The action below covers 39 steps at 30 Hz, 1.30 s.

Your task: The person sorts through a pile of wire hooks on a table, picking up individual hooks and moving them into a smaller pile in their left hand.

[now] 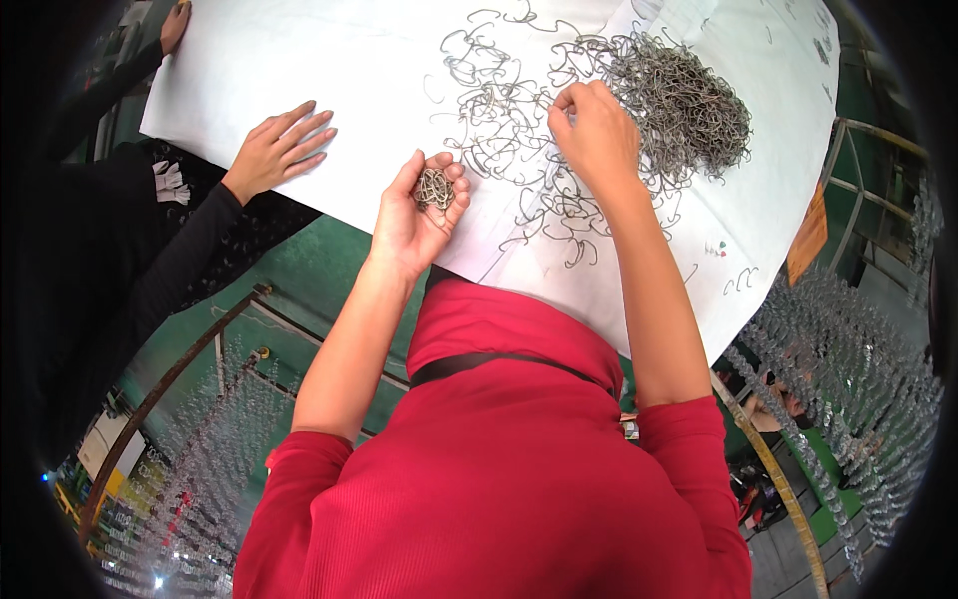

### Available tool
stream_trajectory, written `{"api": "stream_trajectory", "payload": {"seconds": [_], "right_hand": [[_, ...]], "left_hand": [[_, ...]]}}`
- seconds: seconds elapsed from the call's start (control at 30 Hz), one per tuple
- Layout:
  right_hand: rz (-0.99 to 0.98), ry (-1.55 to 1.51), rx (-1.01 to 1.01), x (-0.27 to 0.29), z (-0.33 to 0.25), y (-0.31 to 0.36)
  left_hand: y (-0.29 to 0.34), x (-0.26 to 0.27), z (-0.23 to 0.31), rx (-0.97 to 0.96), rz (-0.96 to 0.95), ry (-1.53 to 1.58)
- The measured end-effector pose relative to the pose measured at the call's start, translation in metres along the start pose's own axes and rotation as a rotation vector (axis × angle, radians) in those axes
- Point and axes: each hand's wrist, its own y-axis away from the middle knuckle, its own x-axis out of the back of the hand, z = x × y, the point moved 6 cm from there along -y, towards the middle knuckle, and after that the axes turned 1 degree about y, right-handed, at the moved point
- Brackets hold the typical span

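Note:
Cupped palm up at the near edge of the white-covered table (299, 40), my left hand (411, 222) holds a small clump of bent metal wire hooks (434, 190), its fingers curled around them. My right hand (599, 135) is over the scattered wire hooks (499, 130), with thumb and fingers pinched together. Whatever is between those fingertips is too small or hidden to make out. Just to the right of that hand lies a dense heap of the same grey hooks (689, 105). Loose ones spread out left of it and toward me.
A co-worker's hand (284, 150) lies flat on the table at left, with another hand (176, 25) at the far left corner. Racks of hanging shiny pieces (848, 389) stand at right, more (190, 469) at lower left. A brown board (808, 235) sits by the right table edge.

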Motion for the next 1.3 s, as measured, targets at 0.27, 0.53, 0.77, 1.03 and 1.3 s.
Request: {"api": "stream_trajectory", "payload": {"seconds": [0.27,0.53,0.77,1.03,1.3], "right_hand": [[0.072,-0.379,-0.229,0.017,0.029,0.028],[0.077,-0.645,-0.376,0.020,0.044,0.037],[-0.112,-0.442,-0.473,0.033,0.040,0.044],[-0.103,-0.548,-0.175,0.033,-0.007,0.050],[-0.221,-0.240,-0.281,-0.012,0.001,0.073]], "left_hand": [[-0.008,-0.005,-0.012,0.041,0.002,-0.044],[-0.014,-0.010,-0.019,0.061,-0.021,-0.080],[-0.017,-0.017,-0.034,0.066,0.044,-0.148],[-0.024,-0.033,-0.041,0.055,0.052,-0.162],[-0.030,-0.021,0.008,-0.054,-0.021,-0.055]]}}
